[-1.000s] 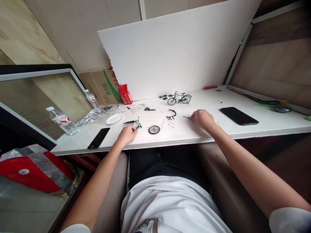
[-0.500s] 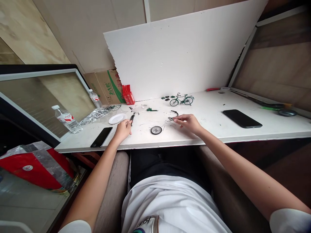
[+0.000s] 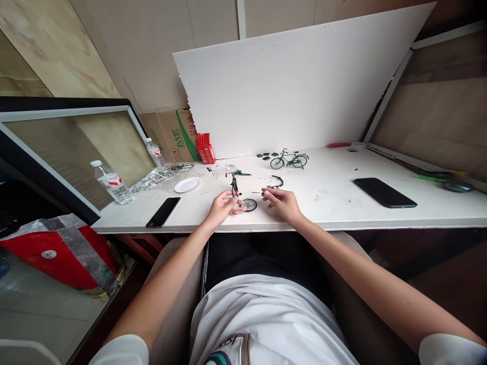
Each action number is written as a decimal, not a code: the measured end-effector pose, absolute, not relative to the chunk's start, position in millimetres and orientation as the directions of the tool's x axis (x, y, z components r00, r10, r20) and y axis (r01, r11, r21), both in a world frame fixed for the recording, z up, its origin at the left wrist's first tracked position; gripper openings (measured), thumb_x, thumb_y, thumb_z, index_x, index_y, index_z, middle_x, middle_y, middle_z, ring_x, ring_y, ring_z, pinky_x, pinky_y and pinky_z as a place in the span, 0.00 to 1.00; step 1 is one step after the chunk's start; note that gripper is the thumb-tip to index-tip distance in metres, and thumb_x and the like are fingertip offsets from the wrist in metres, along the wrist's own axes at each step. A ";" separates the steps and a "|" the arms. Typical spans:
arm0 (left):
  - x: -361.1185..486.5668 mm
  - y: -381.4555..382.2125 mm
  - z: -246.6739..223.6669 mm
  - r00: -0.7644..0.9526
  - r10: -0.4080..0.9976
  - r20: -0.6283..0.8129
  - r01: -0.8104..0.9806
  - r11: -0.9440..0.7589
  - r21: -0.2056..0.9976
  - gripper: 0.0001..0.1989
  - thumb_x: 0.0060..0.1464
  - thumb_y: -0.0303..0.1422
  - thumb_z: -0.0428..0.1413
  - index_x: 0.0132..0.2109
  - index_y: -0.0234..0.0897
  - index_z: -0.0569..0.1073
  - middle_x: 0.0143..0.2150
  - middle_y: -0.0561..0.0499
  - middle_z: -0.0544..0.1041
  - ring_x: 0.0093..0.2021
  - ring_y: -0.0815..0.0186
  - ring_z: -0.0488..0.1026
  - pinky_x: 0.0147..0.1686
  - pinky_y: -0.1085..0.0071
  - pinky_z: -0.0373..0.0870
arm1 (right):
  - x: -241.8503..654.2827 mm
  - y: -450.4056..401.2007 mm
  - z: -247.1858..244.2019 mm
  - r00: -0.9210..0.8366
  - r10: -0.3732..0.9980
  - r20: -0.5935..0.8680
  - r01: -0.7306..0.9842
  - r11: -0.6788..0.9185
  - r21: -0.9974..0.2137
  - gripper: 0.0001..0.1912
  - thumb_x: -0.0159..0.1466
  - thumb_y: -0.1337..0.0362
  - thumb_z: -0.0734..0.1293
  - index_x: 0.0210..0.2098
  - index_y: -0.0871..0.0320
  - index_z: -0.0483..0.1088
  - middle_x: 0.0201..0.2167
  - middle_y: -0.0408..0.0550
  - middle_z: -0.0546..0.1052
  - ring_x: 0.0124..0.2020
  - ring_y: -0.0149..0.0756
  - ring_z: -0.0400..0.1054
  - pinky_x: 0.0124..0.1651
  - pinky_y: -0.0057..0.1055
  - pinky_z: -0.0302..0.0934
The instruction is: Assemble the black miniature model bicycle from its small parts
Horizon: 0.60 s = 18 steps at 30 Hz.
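My left hand (image 3: 223, 209) pinches a small black model bicycle frame (image 3: 234, 185) with handlebars, held upright above the table. Close beside its fingers a black spoked model wheel (image 3: 249, 205) lies flat. My right hand (image 3: 282, 204) is closed at the fingertips on a small thin dark part (image 3: 257, 192) that points left toward the frame; its exact kind is too small to make out. Just behind the right hand lies a curved black piece (image 3: 278, 179). Farther back stands a finished green model bicycle (image 3: 289, 160).
A white paper plate (image 3: 187, 184) and a phone (image 3: 163, 212) lie left, near water bottles (image 3: 112, 182) and plastic wrapping (image 3: 162, 175). Green parts (image 3: 240, 173) lie behind the left hand. A second phone (image 3: 384, 192) rests right. A white board (image 3: 300, 86) leans at the back.
My left hand has moved right with the bicycle frame and raised it upright. My right hand has drawn left and nearer, lifting a thin part. The hands are now closer together.
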State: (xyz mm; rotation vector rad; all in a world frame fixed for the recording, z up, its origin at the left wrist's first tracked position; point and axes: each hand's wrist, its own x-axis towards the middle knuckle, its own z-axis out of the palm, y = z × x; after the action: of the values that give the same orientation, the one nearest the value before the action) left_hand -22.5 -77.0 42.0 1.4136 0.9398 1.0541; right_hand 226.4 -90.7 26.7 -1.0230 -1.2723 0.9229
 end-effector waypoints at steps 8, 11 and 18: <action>-19.3 -75.3 34.3 0.348 0.935 0.073 -0.034 -0.065 0.997 0.28 0.58 0.55 0.65 0.48 0.36 0.70 0.39 0.42 0.85 0.38 0.56 0.87 0.35 0.72 0.76 | 200.9 -86.3 30.5 0.083 0.966 0.246 -0.150 0.256 -0.955 0.30 0.53 0.35 0.79 0.38 0.56 0.81 0.34 0.51 0.84 0.33 0.40 0.78 0.37 0.36 0.74; -18.2 -73.9 31.0 0.345 0.935 0.077 -0.029 -0.071 0.997 0.29 0.57 0.57 0.64 0.47 0.35 0.71 0.37 0.41 0.85 0.37 0.56 0.87 0.34 0.72 0.76 | 197.5 -88.3 29.7 0.062 0.966 0.251 -0.160 0.258 -0.953 0.31 0.55 0.35 0.77 0.39 0.56 0.82 0.37 0.52 0.85 0.36 0.42 0.79 0.38 0.36 0.73; -17.6 -74.2 29.2 0.374 0.923 0.097 -0.013 -0.099 0.995 0.29 0.58 0.57 0.64 0.46 0.33 0.74 0.38 0.40 0.86 0.37 0.57 0.87 0.34 0.72 0.75 | 199.7 -88.7 26.4 0.028 0.972 0.233 -0.187 0.234 -0.954 0.30 0.53 0.40 0.81 0.44 0.55 0.83 0.37 0.51 0.86 0.45 0.46 0.81 0.44 0.36 0.73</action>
State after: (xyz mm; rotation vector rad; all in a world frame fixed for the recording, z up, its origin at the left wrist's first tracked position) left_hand -17.6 -74.2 29.2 1.4432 0.8766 0.9864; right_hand 199.7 -88.7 26.4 -0.9012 -1.1682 1.1150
